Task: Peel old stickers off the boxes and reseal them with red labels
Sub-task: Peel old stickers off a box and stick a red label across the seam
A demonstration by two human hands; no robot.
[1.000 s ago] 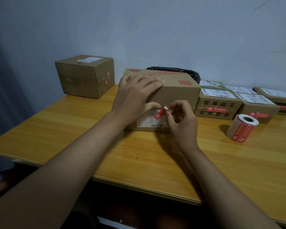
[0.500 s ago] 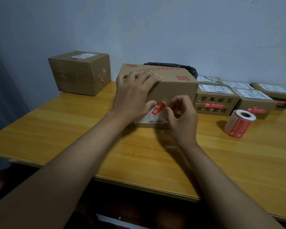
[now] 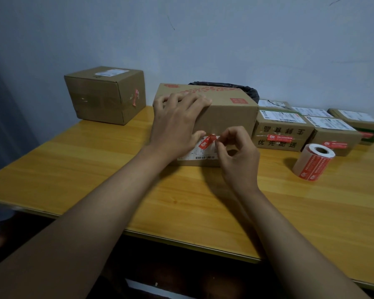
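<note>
Little moved since earlier frame: red sticker (image 3: 208,141) lifted slightly further off box (image 3: 225,117) front. Right hand (image 3: 238,156) pinching sticker's end between thumb and fingertip (other fingers curled). Left hand (image 3: 177,124) spread flat over box top, thumb beside sticker. Box mid-table (image 3: 95,169); label roll (image 3: 313,161) to right, well apart.

I'm at a yellow wooden table (image 3: 95,169) with a pale edge strip, pushed up against a plain bluish-white wall (image 3: 225,39) (a few thin dark scratches mark it high up). The light is dim and even. Under the table's near edge everything is dark, and at far left hangs something grey.
</note>
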